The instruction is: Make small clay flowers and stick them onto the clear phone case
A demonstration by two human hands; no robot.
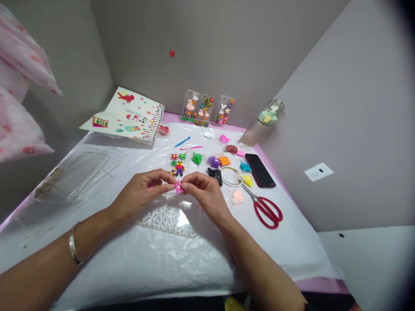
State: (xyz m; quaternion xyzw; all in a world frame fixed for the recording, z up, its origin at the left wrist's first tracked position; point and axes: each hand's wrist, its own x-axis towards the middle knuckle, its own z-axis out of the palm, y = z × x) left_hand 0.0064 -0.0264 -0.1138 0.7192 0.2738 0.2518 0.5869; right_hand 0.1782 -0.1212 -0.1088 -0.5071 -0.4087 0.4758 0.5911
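Observation:
A small pink clay flower (178, 187) with a pale centre is pinched between the fingertips of both hands. My left hand (142, 190) holds its left side, thumb and index finger together. On its right side, my right hand (205, 192) grips it the same way. Just beyond the fingers lies a clear phone case (169, 164) bearing clay flowers and a small clay figure, partly covered by the hands. Below the hands rests a clear textured panel (171, 220), its upper part hidden.
Wrapped clay lumps, including green (197, 159) and orange (224, 161), lie beyond my right hand. Red-handled scissors (267, 212), a phone (260, 170) and a bottle (259, 127) are to the right. Clear packaging (81, 172) and a decorated paper (129, 116) are left. Decorated cases (207, 110) lean on the wall.

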